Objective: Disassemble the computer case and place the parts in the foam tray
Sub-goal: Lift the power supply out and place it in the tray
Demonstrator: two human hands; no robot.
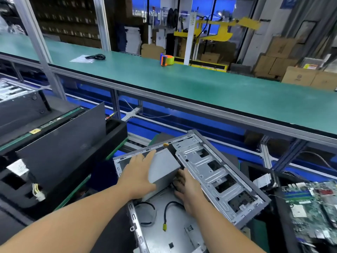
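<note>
Both forearms enter from the bottom edge, elbows cut off. Computer case (pixel 209 172) lies open lower centre, tilted; its near end runs out of frame at the bottom. Loose black cables (pixel 167 209) on the case floor, one with a yellow connector; their far ends are hidden under the hands.

Left hand (pixel 138 176) lies flat on the left side of the grey power supply box (pixel 164 167), fingers straight and together, tips up at the case's upper rail. Right hand (pixel 189 190) is at the box's right side by the drive cage; fingers curl down into the gap, tips hidden, so can't tell if it grips the box or a cable.

Foam tray (pixel 20 181), black, left of frame, partly cut off; a dark side panel (pixel 62 148) stands in it and hides most slots. A white connector (pixel 39 194) sticks up from one.

Motherboard (pixel 313 207) lower right, blurred, cut by the edge.

Further back: green bench (pixel 182 83) across mid-frame with an orange tape dispenser (pixel 166 60) and a black cable (pixel 96 56) on paper. Background cardboard boxes (pixel 300 75) soft, details unreadable.
</note>
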